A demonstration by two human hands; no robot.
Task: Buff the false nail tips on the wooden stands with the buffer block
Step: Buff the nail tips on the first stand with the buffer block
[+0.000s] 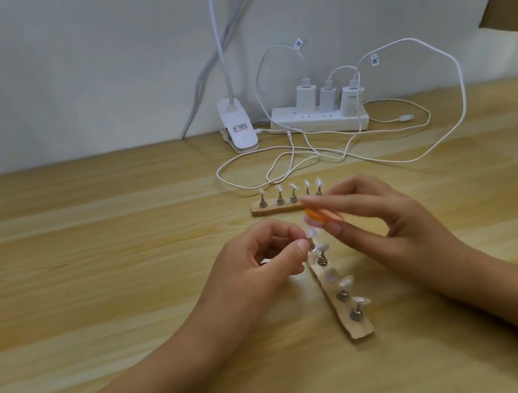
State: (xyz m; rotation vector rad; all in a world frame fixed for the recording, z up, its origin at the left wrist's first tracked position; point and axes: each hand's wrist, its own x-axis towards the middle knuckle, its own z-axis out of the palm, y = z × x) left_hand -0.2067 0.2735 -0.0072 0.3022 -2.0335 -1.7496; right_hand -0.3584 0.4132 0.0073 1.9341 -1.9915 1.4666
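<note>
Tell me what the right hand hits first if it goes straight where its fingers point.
Most likely the nail tip the left hand pinches, just beyond the buffer block in the right hand. Depth is unclear; the far stand behind may come first.

A small desk-side nail-practice station, this: light wood bench [89, 261], bare white wall [56, 76]. Beyond the right hand [384, 226] sit a clip-on lamp [238, 130] and a power strip [324, 120] with three chargers [306, 98], cables [461, 81] looping; wooden stands [361, 330] of false nail tips right by it.
</note>
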